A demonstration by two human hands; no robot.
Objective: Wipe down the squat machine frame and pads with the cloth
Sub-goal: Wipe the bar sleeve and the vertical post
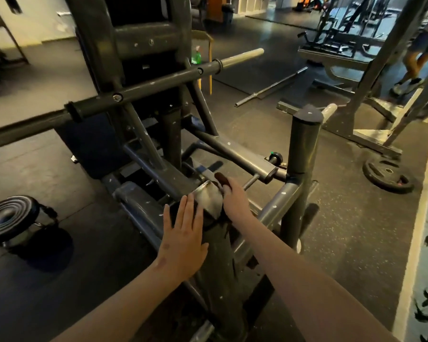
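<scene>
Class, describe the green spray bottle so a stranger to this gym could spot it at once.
Find the dark squat machine frame in the middle and follow its crossbar rightwards. Just above the bar, behind the right upright, is the spray bottle. Its translucent green body stands out among grey steel.

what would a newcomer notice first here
Both hands meet low in the centre on the squat machine frame: the left hand lies flat on the tube, and the right hand grips a dark cloth. A long bar slants across above them, and a weight plate lies on the floor at right.
</scene>
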